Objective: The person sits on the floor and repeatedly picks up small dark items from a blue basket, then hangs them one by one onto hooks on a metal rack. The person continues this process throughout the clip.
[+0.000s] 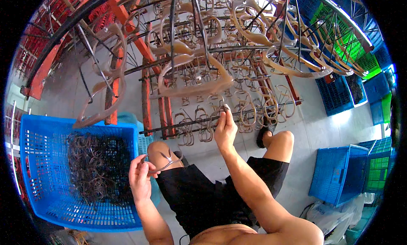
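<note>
My left hand (140,179) holds a grey-brown eyeglass front (166,164) between thumb and fingers, above my knee. Beside that hand stands a blue plastic basket (79,224) with a tangled heap of dark eyeglass fronts or wire hooks (98,168) inside. My right hand (226,130) reaches up to the rack, thumb and fingertips drawn together close to a hanging eyeglass front (216,100). What lies between those fingertips is too small to tell. Just above, a large translucent brown eyeglass front (195,89) hangs from dark metal hooks (198,28).
Rows of hanging eyeglass fronts (246,113) fill the rack of black rods (222,115) and red-orange posts (146,98) before me. At right stand blue crates (327,175), a green crate (353,51) and plastic bags (330,218). Red racks (47,47) stand at far left.
</note>
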The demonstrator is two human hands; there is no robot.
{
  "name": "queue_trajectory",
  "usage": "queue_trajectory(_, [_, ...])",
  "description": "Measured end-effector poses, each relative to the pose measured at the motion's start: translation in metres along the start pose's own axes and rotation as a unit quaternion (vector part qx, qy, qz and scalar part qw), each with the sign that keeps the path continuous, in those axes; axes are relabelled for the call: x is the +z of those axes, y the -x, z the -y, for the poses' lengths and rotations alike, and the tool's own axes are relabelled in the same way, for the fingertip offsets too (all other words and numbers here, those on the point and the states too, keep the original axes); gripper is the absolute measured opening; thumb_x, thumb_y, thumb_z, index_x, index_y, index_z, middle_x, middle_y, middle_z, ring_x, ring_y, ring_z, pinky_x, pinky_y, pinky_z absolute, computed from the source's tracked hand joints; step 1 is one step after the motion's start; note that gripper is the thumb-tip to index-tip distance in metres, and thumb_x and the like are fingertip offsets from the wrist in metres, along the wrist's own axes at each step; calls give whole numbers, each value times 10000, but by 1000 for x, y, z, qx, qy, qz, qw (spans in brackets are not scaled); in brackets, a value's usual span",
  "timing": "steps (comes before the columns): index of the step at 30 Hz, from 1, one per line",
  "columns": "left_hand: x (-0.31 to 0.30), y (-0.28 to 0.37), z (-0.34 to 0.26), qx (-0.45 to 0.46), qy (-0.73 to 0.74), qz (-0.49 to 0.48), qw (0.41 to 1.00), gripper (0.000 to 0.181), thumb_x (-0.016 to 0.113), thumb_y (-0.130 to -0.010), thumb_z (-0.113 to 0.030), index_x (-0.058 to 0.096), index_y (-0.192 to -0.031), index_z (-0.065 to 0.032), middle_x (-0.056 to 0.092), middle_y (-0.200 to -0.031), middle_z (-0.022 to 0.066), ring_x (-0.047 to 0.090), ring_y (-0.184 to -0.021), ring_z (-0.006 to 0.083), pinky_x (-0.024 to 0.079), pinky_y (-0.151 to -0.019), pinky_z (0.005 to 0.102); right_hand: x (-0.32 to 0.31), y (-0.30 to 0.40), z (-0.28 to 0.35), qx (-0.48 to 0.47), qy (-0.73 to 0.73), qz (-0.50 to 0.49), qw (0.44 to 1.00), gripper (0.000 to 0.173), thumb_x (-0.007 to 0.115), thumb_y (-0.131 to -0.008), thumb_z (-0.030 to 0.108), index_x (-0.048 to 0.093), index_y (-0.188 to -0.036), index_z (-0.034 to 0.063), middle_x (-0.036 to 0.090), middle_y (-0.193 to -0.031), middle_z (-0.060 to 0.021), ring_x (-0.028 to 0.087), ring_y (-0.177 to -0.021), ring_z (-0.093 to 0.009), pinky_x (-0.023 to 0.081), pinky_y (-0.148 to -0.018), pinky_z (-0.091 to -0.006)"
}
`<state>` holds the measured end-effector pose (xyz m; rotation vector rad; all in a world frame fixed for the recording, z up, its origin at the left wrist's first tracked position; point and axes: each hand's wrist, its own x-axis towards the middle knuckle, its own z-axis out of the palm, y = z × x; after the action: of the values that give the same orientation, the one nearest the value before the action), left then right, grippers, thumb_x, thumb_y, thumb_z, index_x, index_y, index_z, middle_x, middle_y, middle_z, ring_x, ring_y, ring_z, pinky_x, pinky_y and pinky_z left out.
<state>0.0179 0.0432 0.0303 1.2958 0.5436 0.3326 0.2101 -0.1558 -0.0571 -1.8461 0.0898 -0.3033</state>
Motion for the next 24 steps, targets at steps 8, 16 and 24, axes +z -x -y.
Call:
queue_trajectory(8, [25,-1,8,-21,38,74,996,342,499,-920,-109,456,-1239,6,613,-859,124,640,-732,226,532,-649,309,12,5,-10,-49,35,-46,997,205,473,-942,185,566,-959,4,524,-569,-100,492,-468,-203,397,-461,-332])
queue_trajectory(16, [31,-1,7,-11,35,84,996,328,499,-919,-105,467,-1226,9,619,-855,129,640,-740,226,535,-658,316,6,-3,3,-33,13,-31,999,249,460,-949,187,540,-1091,0,536,-635,-156,523,-529,-266,427,-506,-357])
queue_trajectory(24, [38,-10,14,-37,2,187,982,290,480,-933,-137,501,-1186,5,605,-821,99,632,-722,182,515,-626,269,-60,27,49,-215,153,215,940,579,594,-859,284,371,-1322,18,390,-1228,-243,429,-1083,-398,386,-920,-442])
